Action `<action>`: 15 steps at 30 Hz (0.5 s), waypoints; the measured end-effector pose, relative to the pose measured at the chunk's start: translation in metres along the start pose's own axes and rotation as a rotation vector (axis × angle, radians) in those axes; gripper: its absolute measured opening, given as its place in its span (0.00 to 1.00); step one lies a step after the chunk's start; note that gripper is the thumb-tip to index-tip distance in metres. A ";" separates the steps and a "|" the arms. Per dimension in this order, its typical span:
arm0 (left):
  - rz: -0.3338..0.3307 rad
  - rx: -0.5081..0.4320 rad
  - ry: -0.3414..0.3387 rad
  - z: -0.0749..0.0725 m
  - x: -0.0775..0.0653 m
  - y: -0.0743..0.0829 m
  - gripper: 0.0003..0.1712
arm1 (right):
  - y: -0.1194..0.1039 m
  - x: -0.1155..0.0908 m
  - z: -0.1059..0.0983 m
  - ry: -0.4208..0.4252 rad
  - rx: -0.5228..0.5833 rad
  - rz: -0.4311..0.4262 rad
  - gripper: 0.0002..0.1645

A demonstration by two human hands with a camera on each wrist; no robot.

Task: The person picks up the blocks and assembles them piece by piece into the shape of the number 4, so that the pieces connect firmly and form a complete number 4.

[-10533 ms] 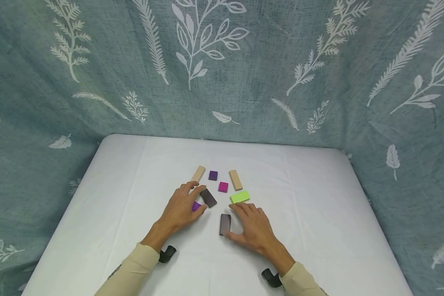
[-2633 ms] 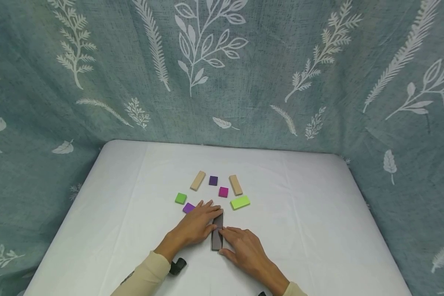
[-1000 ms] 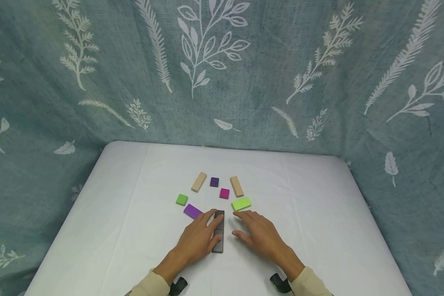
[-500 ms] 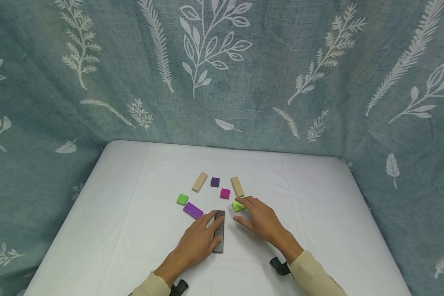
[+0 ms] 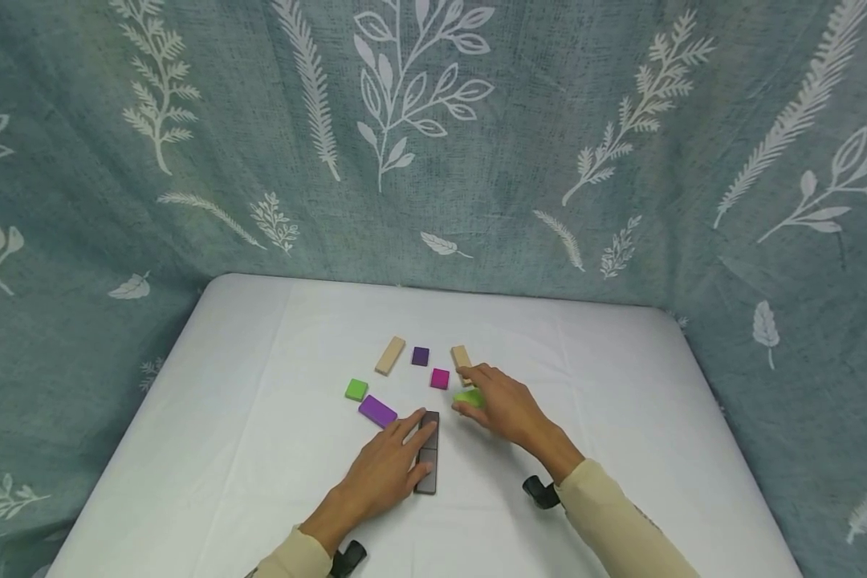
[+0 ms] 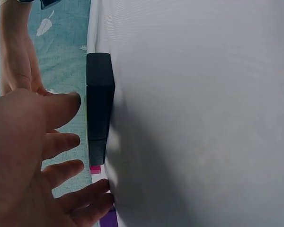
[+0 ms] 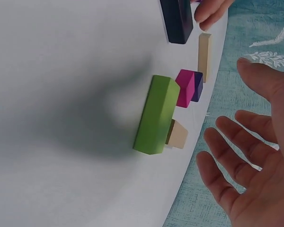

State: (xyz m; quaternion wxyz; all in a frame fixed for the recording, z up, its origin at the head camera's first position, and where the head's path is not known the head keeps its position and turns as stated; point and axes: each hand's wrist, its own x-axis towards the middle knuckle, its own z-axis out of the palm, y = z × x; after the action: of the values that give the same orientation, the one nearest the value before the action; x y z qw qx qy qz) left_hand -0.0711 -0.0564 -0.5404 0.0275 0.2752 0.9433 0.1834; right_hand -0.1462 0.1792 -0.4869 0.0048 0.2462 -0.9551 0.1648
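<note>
Two dark grey blocks (image 5: 426, 478) lie end to end on the white table, forming one bar. My left hand (image 5: 381, 466) hovers at their left side, fingers loosely spread partly over them; the left wrist view shows the dark bar (image 6: 99, 104) beyond the fingertips, not gripped. My right hand (image 5: 507, 408) is over the lime green block (image 5: 468, 397) and partly hides it. In the right wrist view the green block (image 7: 156, 116) lies flat, apart from the relaxed, spread fingers.
Beyond the hands lie a purple block (image 5: 378, 411), a small green block (image 5: 356, 390), a dark purple block (image 5: 421, 356), a magenta block (image 5: 440, 379) and two pale wooden blocks, one left (image 5: 390, 356) and one right (image 5: 460, 356). A patterned curtain (image 5: 506, 160) hangs behind the table.
The dark grey blocks, apart at first, have come together end to end. My right hand has since left them and moved forward over the lime green block; my left hand has stayed beside them.
</note>
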 end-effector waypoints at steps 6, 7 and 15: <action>-0.005 -0.007 -0.039 -0.001 0.000 0.000 0.36 | 0.002 0.010 -0.001 -0.032 0.011 0.031 0.36; -0.003 -0.006 -0.041 -0.001 0.000 0.000 0.36 | 0.002 0.012 -0.001 -0.032 0.010 0.030 0.36; 0.001 -0.024 -0.073 -0.003 -0.001 -0.001 0.37 | 0.005 0.024 -0.002 -0.066 0.032 0.076 0.38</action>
State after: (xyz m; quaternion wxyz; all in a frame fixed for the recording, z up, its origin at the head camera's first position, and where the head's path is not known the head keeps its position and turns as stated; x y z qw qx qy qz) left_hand -0.0716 -0.0586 -0.5382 0.0651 0.2821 0.9392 0.1845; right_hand -0.1701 0.1724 -0.4840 -0.0370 0.2151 -0.9606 0.1720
